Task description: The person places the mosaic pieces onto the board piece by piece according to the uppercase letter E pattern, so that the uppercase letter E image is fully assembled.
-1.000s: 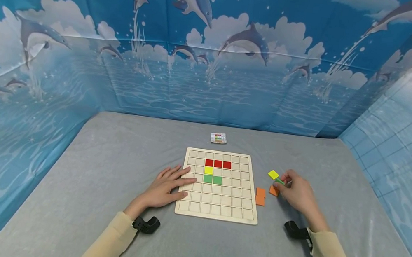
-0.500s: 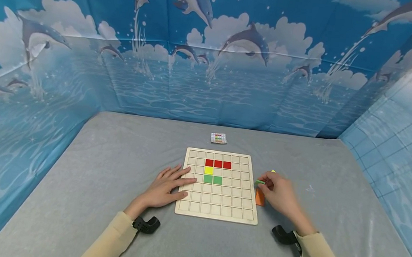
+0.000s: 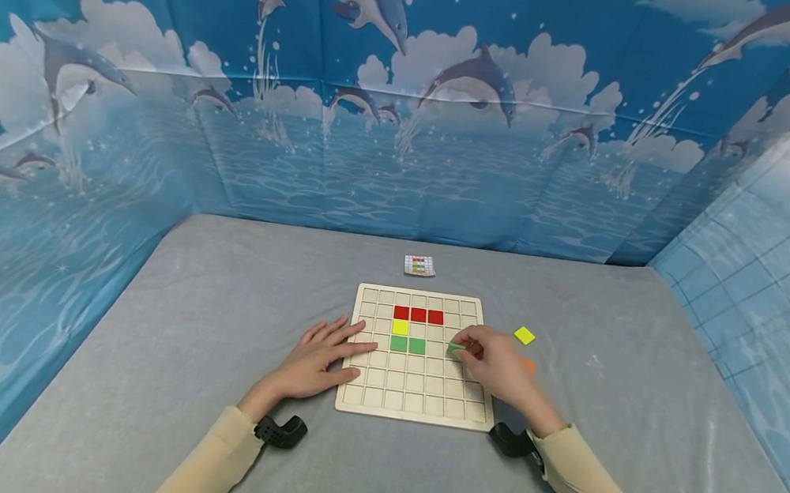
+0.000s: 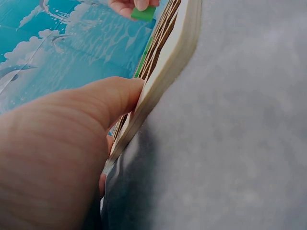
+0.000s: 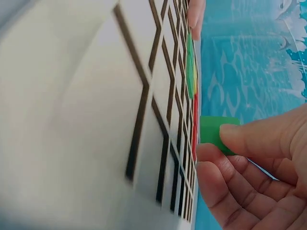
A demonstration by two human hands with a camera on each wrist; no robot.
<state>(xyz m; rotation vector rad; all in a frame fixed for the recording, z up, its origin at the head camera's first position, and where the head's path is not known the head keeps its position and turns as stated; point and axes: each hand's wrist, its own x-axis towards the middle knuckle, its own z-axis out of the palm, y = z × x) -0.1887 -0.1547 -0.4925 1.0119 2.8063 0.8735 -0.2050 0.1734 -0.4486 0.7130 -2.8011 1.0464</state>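
A pale wooden grid board [image 3: 415,407] lies on the grey table. Set in its cells are a row of three red tiles [image 3: 419,314], one yellow tile [image 3: 400,327] and two green tiles [image 3: 408,344]. My left hand [image 3: 308,361] rests on the board's left edge, fingers spread and straight. Above the right part of the board, my right hand [image 3: 498,364] pinches a loose green tile [image 5: 218,132] between thumb and fingers. In the right wrist view this tile is held off the grid surface.
Behind the board lies a small card [image 3: 419,265] with a coloured grid pattern. To the board's right are a loose yellow tile [image 3: 524,335] and an orange tile [image 3: 529,365], partly hidden by the right hand. A dolphin-print curtain [image 3: 402,176] surrounds the table.
My right hand has carried the pinched green tile leftward from the loose tiles to above the board. The left hand has stayed in place.
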